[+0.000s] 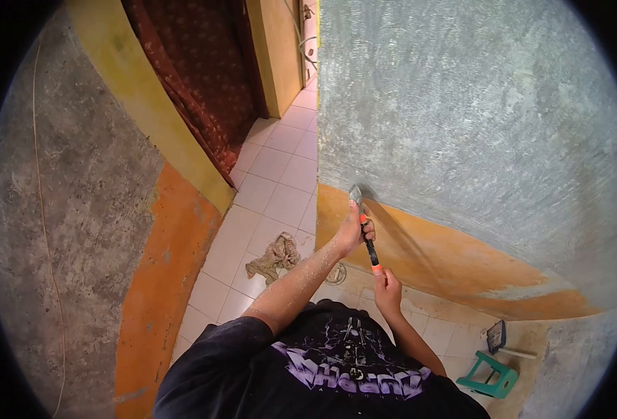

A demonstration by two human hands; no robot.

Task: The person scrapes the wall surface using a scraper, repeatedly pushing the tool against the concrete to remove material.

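Scraper (366, 234) against wall (476, 126), blade at edge of orange band. Left hand (352, 230) wrapped around upper handle; right hand (387, 288) closed on lower end. Rag (275, 257) and green stool (491, 377) on floor below wall.

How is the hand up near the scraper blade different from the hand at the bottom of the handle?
The left hand grips the scraper high, just under its grey blade; the right hand holds the orange handle end, lower down. The left arm is stretched long and dusted white; the right arm looks cleaner and is bent closer in. Both hands are closed on the same scraper against the wall.
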